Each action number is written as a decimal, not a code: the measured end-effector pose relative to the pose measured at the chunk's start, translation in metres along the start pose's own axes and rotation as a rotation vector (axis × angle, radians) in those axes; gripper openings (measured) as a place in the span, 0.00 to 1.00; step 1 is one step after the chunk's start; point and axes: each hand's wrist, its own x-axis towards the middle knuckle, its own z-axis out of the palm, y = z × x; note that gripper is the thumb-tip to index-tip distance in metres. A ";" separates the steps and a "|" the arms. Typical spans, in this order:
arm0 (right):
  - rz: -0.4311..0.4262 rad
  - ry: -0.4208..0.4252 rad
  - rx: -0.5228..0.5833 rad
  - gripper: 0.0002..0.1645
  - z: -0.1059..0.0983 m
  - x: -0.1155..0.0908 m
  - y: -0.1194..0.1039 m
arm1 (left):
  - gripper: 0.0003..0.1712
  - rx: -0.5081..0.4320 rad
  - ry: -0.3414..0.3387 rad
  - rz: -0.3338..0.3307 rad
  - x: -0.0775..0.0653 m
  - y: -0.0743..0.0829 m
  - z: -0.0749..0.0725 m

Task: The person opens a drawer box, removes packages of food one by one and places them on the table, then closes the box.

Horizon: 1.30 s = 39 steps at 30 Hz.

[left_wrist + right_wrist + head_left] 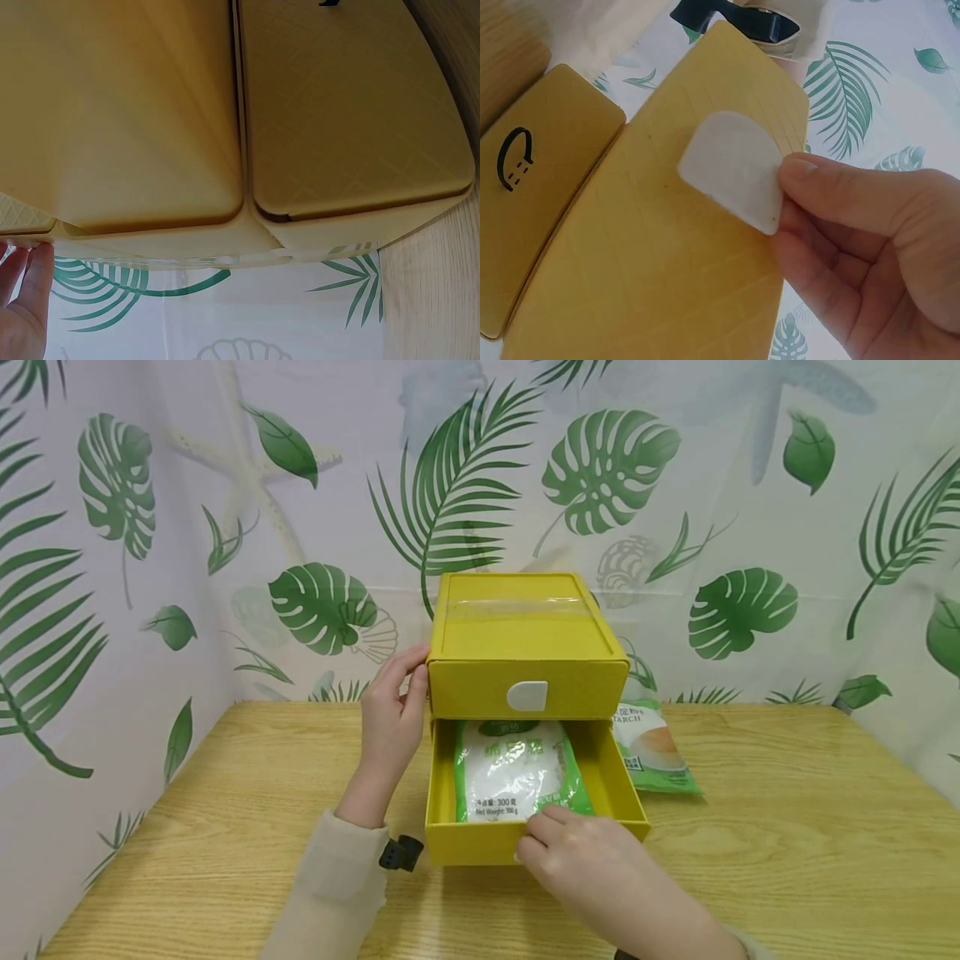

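Observation:
A yellow drawer cabinet stands on the table, its middle drawer pulled out below the closed top drawer. Inside the pulled-out drawer lies a white-and-green packet marked 300 g. My right hand is at the front of this drawer. In the right wrist view, my right thumb and curled fingers pinch the edge of its white drawer handle. With fairly straight fingers, my left hand rests against the cabinet's left side, level with the top drawer; its fingertips also show in the left wrist view.
A green-and-white starch packet lies on the wooden table to the cabinet's right. The bottom drawer front, with a black curved mark, sits behind the pulled-out one. A leaf-print cloth hangs close behind.

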 end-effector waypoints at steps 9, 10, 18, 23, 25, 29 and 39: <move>-0.013 0.130 0.078 0.08 -0.001 0.000 0.003 | 0.13 -0.010 0.002 0.019 0.000 -0.014 0.002; -0.016 0.159 0.081 0.05 -0.001 0.000 0.004 | 0.13 -0.011 0.002 0.013 0.000 -0.010 0.001; -0.013 0.257 0.091 0.26 0.002 0.000 0.008 | 0.13 -0.023 0.004 0.006 0.001 -0.003 0.000; 0.003 0.215 0.112 0.02 0.000 -0.001 0.008 | 0.14 -0.009 0.003 0.022 0.000 -0.017 0.002; 0.003 0.212 0.101 0.04 -0.001 -0.001 0.008 | 0.14 -0.007 0.004 0.031 0.000 -0.018 0.002; -0.002 0.209 0.067 0.07 -0.002 -0.001 0.006 | 0.14 -0.005 0.004 0.044 0.000 -0.020 0.002; 0.006 0.061 0.008 0.10 -0.003 -0.003 -0.002 | 0.14 0.006 -0.002 0.038 -0.001 -0.020 0.002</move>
